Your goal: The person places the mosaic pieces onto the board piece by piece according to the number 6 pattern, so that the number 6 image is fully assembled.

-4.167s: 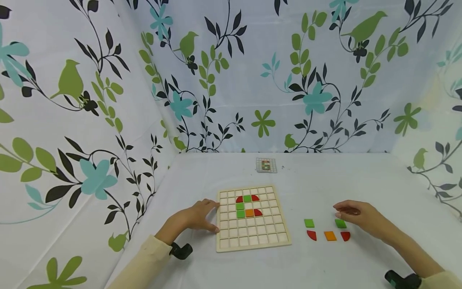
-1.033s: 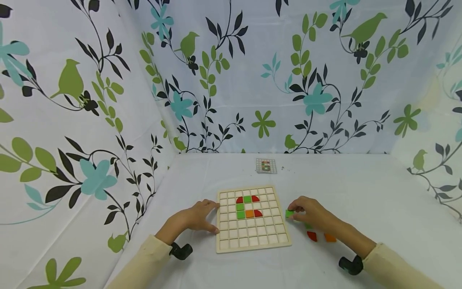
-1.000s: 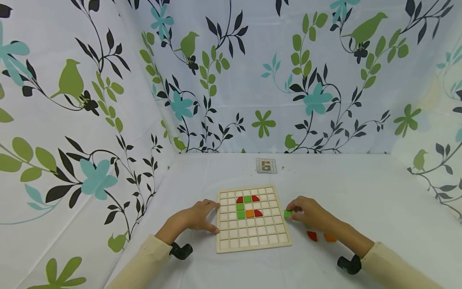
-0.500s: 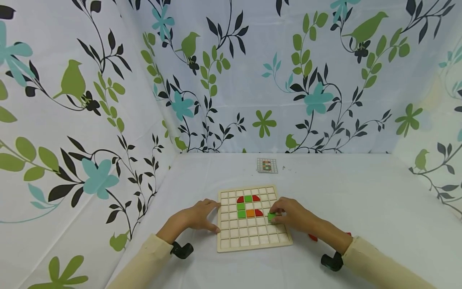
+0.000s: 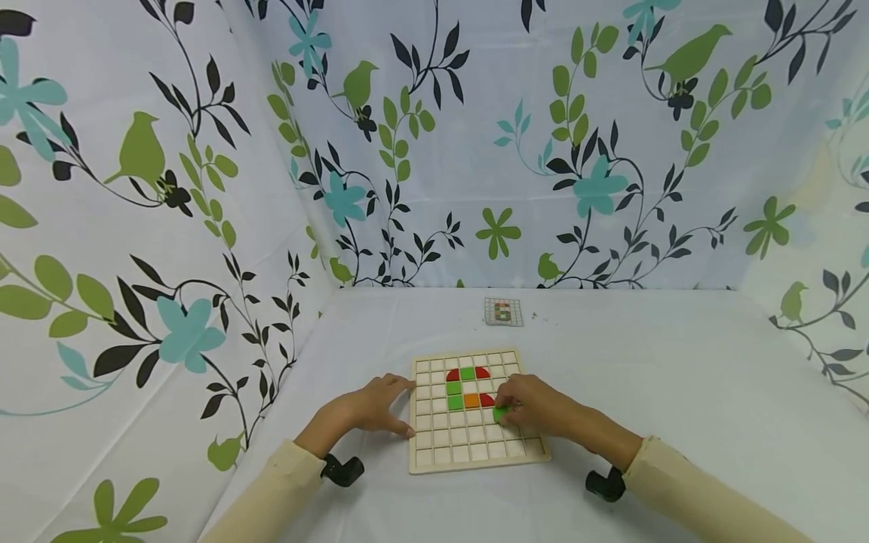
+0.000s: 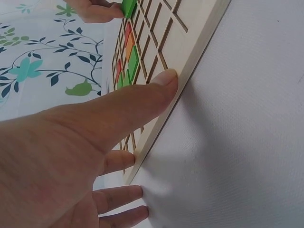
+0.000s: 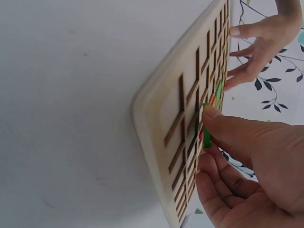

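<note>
A wooden grid board point(image 5: 441, 455) lies on the white table, with red, green and orange tiles set in its upper middle cells, among them an orange square point(image 5: 471, 400). My right hand point(image 5: 543, 409) pinches a green square tile point(image 7: 207, 135) between thumb and fingers. That tile is tilted just above the board, right below a red quarter-round tile point(image 5: 486, 400). At the board's left edge rests my left hand point(image 5: 370, 407), thumb point(image 6: 164, 80) on the rim and fingers spread along the side. Whether the tile touches the board is unclear.
Behind the board lies a small card point(image 5: 503, 311) printed with a grid and a coloured pattern. My right forearm point(image 5: 604, 437) covers the spot where loose tiles lay. A leaf-and-bird patterned cloth point(image 5: 421, 166) hangs behind and beside the table.
My right hand has carried the green square tile leftward from beside the board to over it. The loose tiles on the right have gone out of sight behind the arm. My left hand stays put.
</note>
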The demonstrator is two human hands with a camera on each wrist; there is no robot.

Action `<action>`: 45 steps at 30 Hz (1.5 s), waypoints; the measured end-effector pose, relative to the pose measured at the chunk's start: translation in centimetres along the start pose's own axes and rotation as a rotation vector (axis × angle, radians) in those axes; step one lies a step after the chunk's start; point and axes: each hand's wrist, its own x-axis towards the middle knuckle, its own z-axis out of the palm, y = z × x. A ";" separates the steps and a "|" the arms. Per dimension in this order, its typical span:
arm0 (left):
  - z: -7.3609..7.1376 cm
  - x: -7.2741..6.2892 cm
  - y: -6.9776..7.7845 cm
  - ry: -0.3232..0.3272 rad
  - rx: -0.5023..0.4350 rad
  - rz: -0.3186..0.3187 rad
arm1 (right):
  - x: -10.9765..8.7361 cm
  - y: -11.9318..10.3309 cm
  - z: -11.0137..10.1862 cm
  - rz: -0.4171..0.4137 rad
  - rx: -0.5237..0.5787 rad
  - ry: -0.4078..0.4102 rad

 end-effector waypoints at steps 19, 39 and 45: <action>0.1 -0.2 -0.1 0.003 0.000 0.016 | 1.3 -0.8 0.2 0.004 -0.043 -0.069; 0.1 0.1 -0.3 0.002 0.012 0.005 | 1.6 -0.9 1.0 -0.007 -0.062 -0.021; 0.2 0.2 -0.4 -0.001 0.009 0.003 | 1.5 -0.9 1.2 -0.004 -0.065 -0.006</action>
